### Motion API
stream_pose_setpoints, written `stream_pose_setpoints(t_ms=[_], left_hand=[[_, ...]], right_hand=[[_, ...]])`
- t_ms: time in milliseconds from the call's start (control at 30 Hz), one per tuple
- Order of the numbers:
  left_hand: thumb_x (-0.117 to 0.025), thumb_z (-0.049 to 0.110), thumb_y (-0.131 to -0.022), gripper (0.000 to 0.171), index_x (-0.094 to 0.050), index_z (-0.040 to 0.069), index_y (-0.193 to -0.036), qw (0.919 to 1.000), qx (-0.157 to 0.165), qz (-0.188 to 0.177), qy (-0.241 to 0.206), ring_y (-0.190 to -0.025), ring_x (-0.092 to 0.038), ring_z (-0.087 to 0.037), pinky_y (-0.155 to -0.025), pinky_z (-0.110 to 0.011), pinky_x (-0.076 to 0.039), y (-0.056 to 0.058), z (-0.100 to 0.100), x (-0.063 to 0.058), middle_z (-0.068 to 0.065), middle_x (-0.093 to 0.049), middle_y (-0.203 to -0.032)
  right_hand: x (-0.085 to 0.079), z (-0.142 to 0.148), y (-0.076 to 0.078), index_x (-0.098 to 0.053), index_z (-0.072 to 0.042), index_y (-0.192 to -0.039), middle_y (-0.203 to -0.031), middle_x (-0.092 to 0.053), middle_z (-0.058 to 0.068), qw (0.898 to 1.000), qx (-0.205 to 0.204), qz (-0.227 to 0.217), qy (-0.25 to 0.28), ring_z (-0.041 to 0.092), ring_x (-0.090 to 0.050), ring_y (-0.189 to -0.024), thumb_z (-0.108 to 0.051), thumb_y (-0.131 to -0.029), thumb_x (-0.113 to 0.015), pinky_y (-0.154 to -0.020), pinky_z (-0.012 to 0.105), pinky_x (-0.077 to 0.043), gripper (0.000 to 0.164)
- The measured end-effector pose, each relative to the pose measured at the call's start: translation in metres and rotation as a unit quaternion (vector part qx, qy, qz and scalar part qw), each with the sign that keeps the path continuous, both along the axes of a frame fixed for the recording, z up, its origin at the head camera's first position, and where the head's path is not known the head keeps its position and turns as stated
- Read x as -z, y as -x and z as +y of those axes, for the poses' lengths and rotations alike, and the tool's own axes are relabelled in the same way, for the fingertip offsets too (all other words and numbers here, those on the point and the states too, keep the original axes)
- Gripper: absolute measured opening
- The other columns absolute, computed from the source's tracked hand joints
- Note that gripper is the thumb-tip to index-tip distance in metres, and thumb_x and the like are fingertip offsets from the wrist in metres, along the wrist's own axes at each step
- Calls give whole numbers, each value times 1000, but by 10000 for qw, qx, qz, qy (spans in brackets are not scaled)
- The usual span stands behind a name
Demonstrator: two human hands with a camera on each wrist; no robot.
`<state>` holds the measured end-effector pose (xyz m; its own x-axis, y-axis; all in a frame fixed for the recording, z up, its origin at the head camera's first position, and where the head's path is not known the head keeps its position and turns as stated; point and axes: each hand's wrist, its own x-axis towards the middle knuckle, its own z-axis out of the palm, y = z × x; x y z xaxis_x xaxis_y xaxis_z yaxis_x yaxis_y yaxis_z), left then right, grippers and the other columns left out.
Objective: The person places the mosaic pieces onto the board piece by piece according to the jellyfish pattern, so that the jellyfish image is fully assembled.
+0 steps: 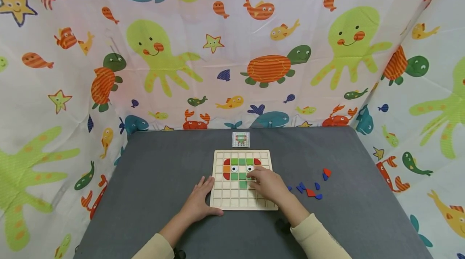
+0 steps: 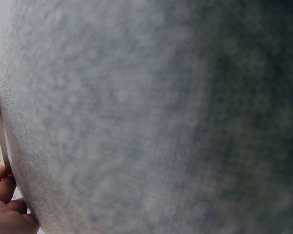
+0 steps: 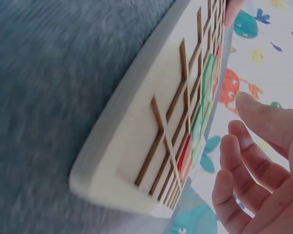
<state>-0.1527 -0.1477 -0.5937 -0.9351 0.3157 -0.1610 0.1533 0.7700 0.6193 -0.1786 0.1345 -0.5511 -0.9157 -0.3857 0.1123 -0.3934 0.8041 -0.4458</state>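
A square wooden grid board [image 1: 220, 201] lies on the table with a face-like pattern of colored tiles. Green tiles [image 1: 243, 184], red corner tiles [image 1: 227, 161], an orange tile [image 1: 227, 169] and a round-eye tile [image 1: 234, 168] sit in its cells. My left hand [image 1: 197, 200] rests at the board's left edge, fingers extended, thumb near the lower left corner. Over the right part of the pattern hovers my right hand [image 1: 270, 184], covering some cells. In the right wrist view, its fingers [image 3: 249, 170] are loosely bent and apart from the thumb, with no piece visible between them.
Loose blue pieces [image 1: 317, 186] and red pieces [image 1: 310, 193] lie right of the board. A small picture card [image 1: 241, 139] lies behind it on the grey table [image 1: 163, 170]. A sea-animal curtain [image 1: 218, 65] surrounds the back and sides.
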Motion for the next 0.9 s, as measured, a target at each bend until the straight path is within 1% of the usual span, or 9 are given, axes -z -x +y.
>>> stream_pose_setpoints(t_ms=[167,267,400,600,767,900], left_hand=[[-94,50,-62,124,-30,7,-159,10000,17,10,-16,-156,-13,-36,-124,-59,-18,0,-1,1,-11,-28,-166],[-94,51,-62,125,-30,7,-160,10000,12,18,-5,-156,-13,-35,-124,-59,-18,1,-1,3,-11,-27,-166],[-93,53,-62,125,-29,8,-160,10000,23,33,27,-156,-13,-35,-125,-58,-18,1,-1,5,-10,-27,-166],[-93,53,-63,125,-28,8,-160,10000,2,-17,-17,-157,-12,-34,-125,-58,-17,0,-2,5,-10,-26,-167],[-93,51,-63,125,-29,8,-160,10000,-30,-42,-18,-157,-12,-34,-125,-57,-16,0,-1,2,-10,-27,-166],[-93,51,-63,124,-28,8,-160,10000,-40,-59,-3,-157,-12,-34,-125,-57,-16,0,0,1,-10,-27,-166]], right_hand=[[-4,17,-5,-78,-16,-107,-102,-70,-1,9995,286,-96,116,11,-62,-78,-14,-85,-81,-63,31,-52,22],[-7,31,-8,-78,-17,-107,-99,-70,-1,9982,493,-231,231,10,-58,-74,-13,-85,-81,-60,29,-48,23],[-9,51,-14,-77,-16,-111,-100,-69,0,9956,806,-367,295,9,-53,-73,-13,-85,-81,-61,28,-45,26],[-4,89,-23,-77,-14,-110,-97,-69,-1,9925,1167,-213,285,9,-55,-73,-13,-84,-83,-62,29,-47,27],[1,117,-29,-77,-13,-110,-94,-68,-1,9907,1330,-177,211,10,-55,-73,-11,-83,-83,-61,29,-45,28],[3,137,-35,-76,-11,-111,-96,-68,2,9900,1366,-274,199,10,-53,-73,-8,-82,-83,-61,29,-44,30]])
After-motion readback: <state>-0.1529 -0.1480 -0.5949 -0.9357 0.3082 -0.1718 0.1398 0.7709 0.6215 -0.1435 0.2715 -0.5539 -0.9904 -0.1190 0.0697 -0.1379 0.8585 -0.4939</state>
